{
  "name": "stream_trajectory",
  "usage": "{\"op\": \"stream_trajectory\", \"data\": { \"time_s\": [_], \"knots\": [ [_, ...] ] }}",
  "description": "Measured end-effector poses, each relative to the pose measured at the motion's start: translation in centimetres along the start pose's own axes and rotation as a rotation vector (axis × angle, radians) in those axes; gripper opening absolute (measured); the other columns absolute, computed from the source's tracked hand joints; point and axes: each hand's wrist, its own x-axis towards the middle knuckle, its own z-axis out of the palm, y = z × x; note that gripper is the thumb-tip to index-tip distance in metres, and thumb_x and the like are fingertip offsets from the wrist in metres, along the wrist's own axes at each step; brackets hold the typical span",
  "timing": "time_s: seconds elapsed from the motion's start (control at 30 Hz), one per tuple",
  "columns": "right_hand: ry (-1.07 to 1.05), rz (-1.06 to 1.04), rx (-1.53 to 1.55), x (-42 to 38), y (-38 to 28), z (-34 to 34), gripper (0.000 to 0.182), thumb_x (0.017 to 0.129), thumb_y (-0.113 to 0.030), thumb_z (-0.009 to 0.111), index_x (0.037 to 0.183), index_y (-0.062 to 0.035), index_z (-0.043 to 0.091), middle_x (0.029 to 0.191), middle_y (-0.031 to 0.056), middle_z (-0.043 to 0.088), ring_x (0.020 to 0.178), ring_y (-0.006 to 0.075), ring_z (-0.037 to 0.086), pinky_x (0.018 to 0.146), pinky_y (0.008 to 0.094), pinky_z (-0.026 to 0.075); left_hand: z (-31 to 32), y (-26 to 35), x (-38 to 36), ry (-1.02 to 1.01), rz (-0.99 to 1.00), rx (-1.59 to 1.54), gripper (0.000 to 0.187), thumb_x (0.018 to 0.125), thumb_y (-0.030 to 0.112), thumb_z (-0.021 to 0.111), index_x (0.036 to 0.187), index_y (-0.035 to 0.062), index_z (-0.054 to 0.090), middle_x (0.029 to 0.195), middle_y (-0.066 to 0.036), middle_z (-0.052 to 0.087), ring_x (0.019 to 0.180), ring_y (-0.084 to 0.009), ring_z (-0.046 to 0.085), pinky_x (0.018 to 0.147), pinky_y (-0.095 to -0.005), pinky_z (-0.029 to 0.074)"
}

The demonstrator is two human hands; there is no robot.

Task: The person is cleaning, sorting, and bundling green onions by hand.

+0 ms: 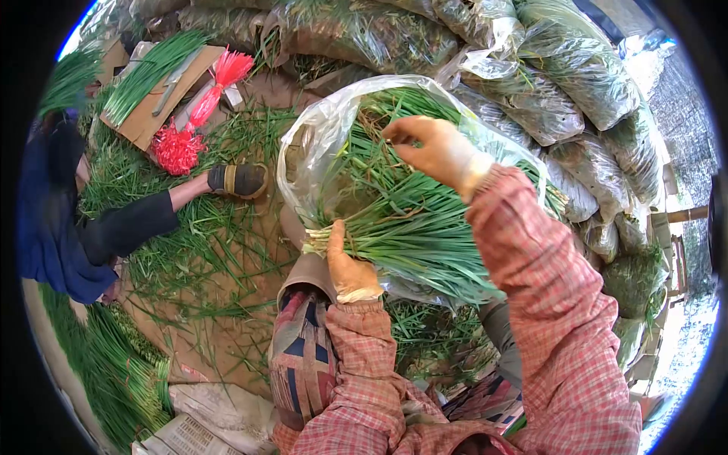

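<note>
While the left hand [352,271], thumb up, clamps the green stalks [432,231] by their pale ends at the plastic bag [300,135], the right hand [438,149] arches above, fingers curled; can't tell if pinching anything.

- Green bunch [425,231]: long leaves, pale ends at nine o'clock, tips fanning toward four.
- Clear plastic bag [324,125]: open, at the bunch's twelve o'clock, greens [413,100] inside.
</note>
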Motion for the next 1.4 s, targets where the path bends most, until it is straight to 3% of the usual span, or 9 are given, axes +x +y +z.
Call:
{"op": "stream_trajectory", "data": {
  "time_s": [0.2,0.4,0.8,0.9,1.0,1.1,1.23,1.3,1.4],
  "knots": [
    [-0.323,0.172,-0.677,1.3,-1.1,6.1,0.037,0.074,-0.038,0.058,0.096,-0.0086,0.061,0.096,0.014,0.059,0.096,0.032,0.052,0.079,0.0418,0.043,0.0,0.0,0.1,-0.059,-0.052,-0.013,0.035,0.08,0.024,0.061,0.11,0.0087,0.052,0.107,-0.006,0.057,0.098,-0.0208,0.054,0.086,-0.0374,0.044],
    [0.101,-0.263,-0.48,-6.3,-2.3,11.3,0.034,0.073,-0.02,0.05,0.104,-0.0065,0.054,0.101,0.0114,0.053,0.099,0.0285,0.048,0.09,0.0436,0.03,-2.3,0.0,-0.1,-0.104,-0.06,0.116,0.043,0.081,0.028,0.061,0.117,0.0101,0.047,0.111,-0.005,0.054,0.099,-0.0194,0.053,0.083,-0.0327,0.046],
    [0.275,-0.08,-0.116,-16.5,-13.4,9.0,0.057,0.065,-0.012,0.059,0.12,-0.0055,0.044,0.118,0.0131,0.048,0.107,0.0287,0.046,0.091,0.0417,0.034,-1.3,5.2,-7.8,-0.326,0.3,0.151,0.029,0.083,0.007,0.051,0.111,0.0106,0.046,0.093,-0.005,0.056,0.095,-0.0218,0.051,0.09,-0.041,0.04],
    [0.355,0.027,0.144,-23.1,-14.0,4.4,0.057,0.058,-0.008,0.067,0.113,-0.0061,0.053,0.102,0.0109,0.056,0.092,0.0276,0.053,0.084,0.0398,0.04,1.7,9.3,-11.5,-0.579,0.578,0.318,0.023,0.082,0.008,0.05,0.105,0.0085,0.045,0.082,-0.006,0.053,0.087,-0.024,0.049,0.087,-0.0441,0.041],
    [-0.194,0.561,1.606,-29.5,-11.9,6.8,0.052,0.084,-0.036,0.054,0.12,0.0016,0.045,0.113,0.0142,0.053,0.094,0.0238,0.055,0.086,0.0358,0.042,4.6,11.5,-17.1,-0.726,1.075,0.918,0.021,0.079,0.017,0.057,0.096,0.0064,0.05,0.076,-0.004,0.053,0.077,-0.0225,0.053,0.078,-0.0413,0.046],
    [-0.474,0.364,2.247,-30.6,-14.8,8.9,0.061,0.088,-0.051,0.038,0.122,0.0,0.041,0.103,0.0118,0.057,0.093,0.02,0.056,0.08,0.0337,0.046,7.1,9.2,-22.3,-1.284,1.003,1.21,0.018,0.073,0.02,0.059,0.083,0.0055,0.056,0.075,-0.004,0.055,0.073,-0.0216,0.056,0.075,-0.0388,0.047],
    [0.131,-0.12,2.639,-33.0,-14.5,13.9,0.053,0.093,-0.045,0.023,0.131,-0.0087,0.033,0.124,0.0121,0.046,0.107,0.0191,0.051,0.092,0.0332,0.042,4.6,2.5,-29.8,-1.932,1.224,1.6,0.017,0.063,0.017,0.057,0.076,0.0071,0.056,0.067,-0.003,0.051,0.07,-0.0188,0.055,0.072,-0.0325,0.049],
    [-0.038,-0.36,2.759,-33.6,-14.4,12.7,0.048,0.094,-0.04,0.028,0.135,-0.0139,0.03,0.133,0.0125,0.038,0.114,0.0214,0.047,0.096,0.0353,0.039,2.5,0.9,-31.8,-2.183,1.203,1.603,0.019,0.06,0.018,0.057,0.075,0.0073,0.057,0.066,-0.002,0.05,0.069,-0.0172,0.054,0.07,-0.0309,0.049],
    [-0.397,0.008,2.409,-35.5,-15.7,5.6,0.056,0.087,-0.033,0.048,0.134,-0.0076,0.031,0.133,0.0139,0.038,0.114,0.0284,0.047,0.097,0.04,0.037,-0.3,-0.7,-33.0,-2.406,1.305,1.505,0.022,0.061,0.019,0.055,0.079,0.0061,0.056,0.067,-0.002,0.05,0.068,-0.0169,0.052,0.074,-0.0291,0.047]
  ]
}}
